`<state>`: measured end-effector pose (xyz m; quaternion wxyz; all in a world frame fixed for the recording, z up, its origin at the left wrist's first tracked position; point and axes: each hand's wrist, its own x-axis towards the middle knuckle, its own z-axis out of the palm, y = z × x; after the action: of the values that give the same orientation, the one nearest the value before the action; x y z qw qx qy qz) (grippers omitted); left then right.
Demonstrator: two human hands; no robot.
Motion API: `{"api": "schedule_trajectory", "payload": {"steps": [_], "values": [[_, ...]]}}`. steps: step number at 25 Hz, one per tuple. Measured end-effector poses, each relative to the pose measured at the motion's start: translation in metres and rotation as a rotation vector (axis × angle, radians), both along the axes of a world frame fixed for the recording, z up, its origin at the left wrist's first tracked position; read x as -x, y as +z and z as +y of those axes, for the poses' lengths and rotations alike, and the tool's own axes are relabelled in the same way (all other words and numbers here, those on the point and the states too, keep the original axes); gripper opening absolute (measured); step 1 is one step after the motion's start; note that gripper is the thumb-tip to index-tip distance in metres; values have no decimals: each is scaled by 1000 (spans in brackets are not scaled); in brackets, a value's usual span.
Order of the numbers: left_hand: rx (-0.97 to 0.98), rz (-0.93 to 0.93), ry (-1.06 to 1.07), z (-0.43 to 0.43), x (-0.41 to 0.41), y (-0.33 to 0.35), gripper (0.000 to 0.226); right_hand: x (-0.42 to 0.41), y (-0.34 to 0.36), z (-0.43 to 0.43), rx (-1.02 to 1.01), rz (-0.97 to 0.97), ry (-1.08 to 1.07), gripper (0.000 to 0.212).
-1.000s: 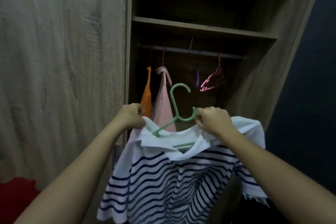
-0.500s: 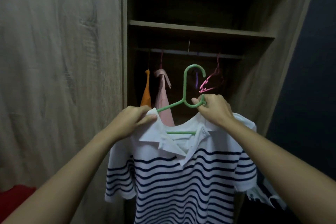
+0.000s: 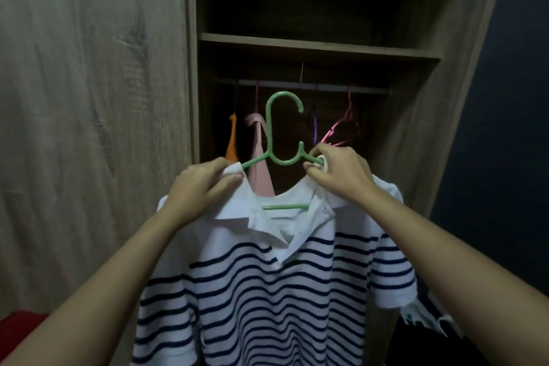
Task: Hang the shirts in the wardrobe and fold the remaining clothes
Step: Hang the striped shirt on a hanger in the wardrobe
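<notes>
A white polo shirt with navy stripes hangs on a green plastic hanger, held up in front of the open wardrobe. My left hand pinches the shirt's left shoulder and collar over the hanger arm. My right hand grips the hanger's right arm together with the shirt's right shoulder. The hanger's hook stands upright just below the metal rail, not touching it.
On the rail hang an orange garment, a pink shirt, a purple hanger and an empty pink hanger. A wooden shelf sits above the rail. The closed wardrobe door is left; red cloth lies bottom left.
The hanger's hook has turned upright and risen toward the rail. The shirt has settled squarely on the hanger. My view has moved closer to the wardrobe.
</notes>
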<state>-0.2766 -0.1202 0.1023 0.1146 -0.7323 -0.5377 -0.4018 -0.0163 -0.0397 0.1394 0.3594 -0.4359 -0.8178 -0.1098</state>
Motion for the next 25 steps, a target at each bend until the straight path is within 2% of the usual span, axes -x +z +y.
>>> {"api": "schedule_trajectory", "payload": {"steps": [3,6,9,11,13,15,17,18,19,22,25], "values": [[-7,-4,-23,-1,11,5,50,-15,-8,8,-59,-60,13,20],[25,-17,-66,-3,14,4,52,-25,-13,17,43,-100,64,25],[0,-9,-33,-3,25,-1,49,-34,-14,24,280,-200,246,36],[-17,-32,-29,-5,33,-4,48,-41,-10,22,502,-67,319,42],[-19,-54,-58,-8,34,-5,48,-45,-10,22,581,-6,315,46],[-19,-84,-111,-10,29,-3,43,-41,-17,19,495,-61,340,39],[-3,-220,-142,-11,31,1,23,-33,-22,14,313,-15,330,30],[-6,-289,-134,-12,37,5,17,-32,-22,12,217,41,253,30],[-23,-318,-111,-13,45,7,23,-33,-20,13,133,98,152,31],[87,-268,-105,-18,59,16,30,-34,-14,16,63,196,61,38],[210,-99,-52,-10,48,15,39,-18,-12,12,-38,134,42,48]]}}
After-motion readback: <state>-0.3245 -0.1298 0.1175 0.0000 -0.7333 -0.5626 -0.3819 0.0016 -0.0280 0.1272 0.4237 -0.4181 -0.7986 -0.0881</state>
